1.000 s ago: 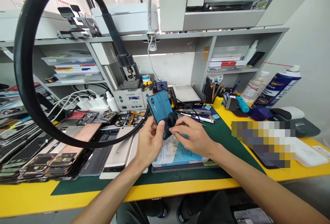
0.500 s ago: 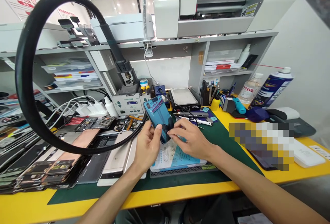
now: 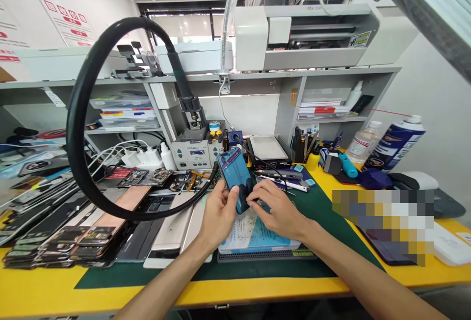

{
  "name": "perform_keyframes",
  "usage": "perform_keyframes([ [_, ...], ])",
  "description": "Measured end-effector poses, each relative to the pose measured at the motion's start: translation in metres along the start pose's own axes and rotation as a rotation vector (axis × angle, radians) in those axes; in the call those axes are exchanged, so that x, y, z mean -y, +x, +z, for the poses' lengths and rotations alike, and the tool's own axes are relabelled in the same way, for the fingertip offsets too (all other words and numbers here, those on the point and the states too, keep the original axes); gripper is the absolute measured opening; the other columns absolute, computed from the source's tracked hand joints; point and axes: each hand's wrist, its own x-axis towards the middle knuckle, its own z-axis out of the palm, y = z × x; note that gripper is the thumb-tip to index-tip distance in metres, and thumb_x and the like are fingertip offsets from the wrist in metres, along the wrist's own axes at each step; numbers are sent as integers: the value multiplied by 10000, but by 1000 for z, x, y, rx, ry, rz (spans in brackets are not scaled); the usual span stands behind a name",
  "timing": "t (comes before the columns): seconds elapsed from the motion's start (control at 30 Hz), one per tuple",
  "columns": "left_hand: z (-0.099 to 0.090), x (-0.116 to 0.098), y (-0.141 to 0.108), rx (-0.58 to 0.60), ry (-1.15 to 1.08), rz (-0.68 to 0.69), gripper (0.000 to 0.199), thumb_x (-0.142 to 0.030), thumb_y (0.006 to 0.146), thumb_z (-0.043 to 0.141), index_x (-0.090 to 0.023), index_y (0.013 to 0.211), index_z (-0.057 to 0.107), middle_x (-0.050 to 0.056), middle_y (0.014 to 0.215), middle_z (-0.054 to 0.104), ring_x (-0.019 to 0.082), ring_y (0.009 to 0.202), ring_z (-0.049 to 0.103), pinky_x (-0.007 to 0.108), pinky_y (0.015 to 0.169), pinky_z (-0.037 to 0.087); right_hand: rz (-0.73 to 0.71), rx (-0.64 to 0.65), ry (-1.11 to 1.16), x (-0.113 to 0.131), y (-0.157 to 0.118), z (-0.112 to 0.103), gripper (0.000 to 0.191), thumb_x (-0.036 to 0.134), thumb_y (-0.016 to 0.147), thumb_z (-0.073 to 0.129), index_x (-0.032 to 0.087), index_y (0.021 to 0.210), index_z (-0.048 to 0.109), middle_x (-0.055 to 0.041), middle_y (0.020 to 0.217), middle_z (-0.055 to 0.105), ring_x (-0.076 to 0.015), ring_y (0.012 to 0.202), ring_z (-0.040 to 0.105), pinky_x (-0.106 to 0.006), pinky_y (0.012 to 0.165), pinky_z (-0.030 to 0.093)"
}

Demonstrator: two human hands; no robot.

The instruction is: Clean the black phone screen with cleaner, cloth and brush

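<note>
Yellow-edged workbench [image 3: 44, 285] space is backed by a gray shelf unit [image 3: 257, 76], on which a white roller-fed machine [image 3: 250, 40] is set at upper center. Near the middle of the frame, a glossy blue smartphone [image 3: 233, 173] is held tilted above a blue-and-white pad [image 3: 253, 241], which is laid on a green mat [image 3: 320, 202]. Its lower left edge is grasped by the left hand [image 3: 219, 207], with the thumb laid along the side. By the lower right edge, the fingers of the right hand [image 3: 274, 207] are bent together; whether anything is pinched between them cannot be told. Phone housings [image 3: 106, 226] are stacked at lower left, below a looped black hose [image 3: 77, 119]. At right, a spray can [image 3: 401, 143] is stood beside a clear bottle [image 3: 362, 143].
</note>
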Motion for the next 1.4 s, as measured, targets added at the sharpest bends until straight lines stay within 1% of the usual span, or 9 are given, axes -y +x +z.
perform_keyframes([
  [0.2, 0, -1, 0, -30, -36, -24, 319, -495, 960, 573, -223, 845, 454, -95, 596, 367, 93, 520, 335, 203, 475, 292, -21, -26, -36, 0, -1, 2, 204, 163, 1009, 542, 199, 1184, 642, -102, 1001, 614, -237, 929, 567, -382, 762, 504],
  [0.53, -1, 1, 0, -40, -188, -58, 322, -479, 921, 665, -201, 860, 514, -93, 597, 373, 75, 520, 331, 189, 478, 277, -18, -58, 3, 2, 1, 2, 123, 138, 986, 562, 210, 1039, 646, -86, 957, 618, -233, 909, 579, -396, 771, 507],
  [0.67, -2, 1, 2, -29, -333, -101, 313, -486, 916, 673, -208, 991, 551, -81, 624, 458, 90, 566, 434, 197, 556, 381, 47, -164, 35, 5, -1, 3, 130, 161, 972, 603, 217, 1086, 630, -76, 956, 569, -224, 883, 577, -390, 755, 514],
  [0.8, -2, -3, 4, -16, -462, -136, 363, -444, 917, 686, -220, 1173, 560, -75, 661, 503, 94, 596, 488, 209, 615, 429, 148, -277, 79, 12, -1, 3, 329, 212, 949, 651, 236, 1263, 559, -77, 1030, 518, -198, 823, 570, -374, 713, 548],
  [0.9, -2, -7, 3, 10, -520, -144, 405, -429, 899, 709, -217, 1211, 561, -38, 744, 606, 108, 658, 562, 230, 667, 474, 293, -283, 199, 17, 0, 2, 409, 255, 934, 667, 243, 1317, 525, -79, 1061, 530, -193, 816, 589, -358, 690, 565],
  [1.03, 0, -10, 0, 53, -533, -136, 416, -422, 885, 731, -208, 1208, 580, -12, 786, 659, 116, 675, 588, 246, 682, 499, 535, -184, 449, 19, 1, 2, 311, 302, 916, 671, 223, 1205, 586, -66, 1045, 607, -184, 783, 620, -347, 689, 561],
  [1.17, 3, -12, -3, 63, -494, -103, 398, -427, 875, 747, -194, 1168, 611, -64, 632, 542, 88, 577, 500, 213, 611, 467, 577, -163, 522, 17, 3, 3, 152, 293, 911, 648, 211, 1019, 579, -34, 935, 633, -177, 753, 618, -318, 645, 547],
  [1.27, 4, -14, -4, 58, -455, -71, 404, -445, 853, 766, -182, 1131, 634, -92, 562, 443, 67, 500, 393, 186, 519, 386, 593, -175, 549, 16, 3, 4, 141, 282, 892, 659, 218, 933, 540, -6, 874, 592, -167, 741, 603, -298, 623, 526],
  [1.4, 3, -17, -4, 59, -411, -38, 405, -451, 866, 752, -177, 1140, 634, -81, 584, 475, 69, 513, 394, 187, 527, 387, 606, -172, 564, 17, 3, 4, 148, 305, 903, 660, 218, 924, 542, -1, 861, 594, -160, 724, 582, -296, 624, 503],
])
